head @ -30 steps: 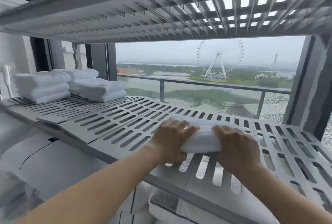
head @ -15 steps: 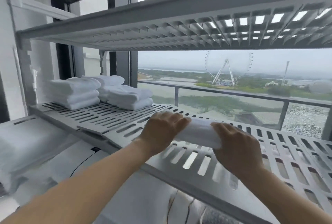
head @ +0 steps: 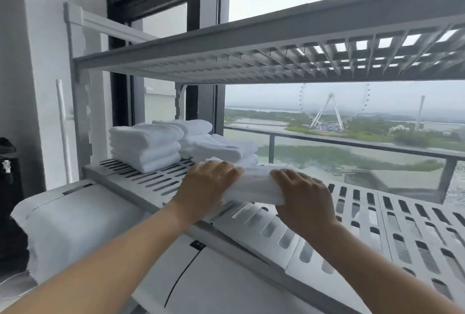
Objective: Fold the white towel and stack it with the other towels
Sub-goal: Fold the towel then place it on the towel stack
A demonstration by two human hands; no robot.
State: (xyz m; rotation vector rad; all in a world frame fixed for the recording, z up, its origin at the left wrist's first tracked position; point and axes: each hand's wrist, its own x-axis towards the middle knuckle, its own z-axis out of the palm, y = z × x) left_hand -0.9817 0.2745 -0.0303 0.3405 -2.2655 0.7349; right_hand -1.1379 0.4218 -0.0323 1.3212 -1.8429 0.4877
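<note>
In the head view, the left hand [head: 208, 182] and right hand [head: 304, 195] are each gripping one end of the folded white towel [head: 254, 185], just over the slatted shelf [head: 377, 225] beside the stacked towels [head: 146, 145] (soft and light, likely unfolding unless both ends are supported).

Both hands, left hand [head: 210, 185] and right hand [head: 303, 196], grip folded white towel [head: 254, 184] above slotted shelf [head: 352, 215], near towel stacks [head: 148, 146].

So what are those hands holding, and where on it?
A folded white towel, gripped at its two ends: left hand on the left end, right hand on the right.
</note>
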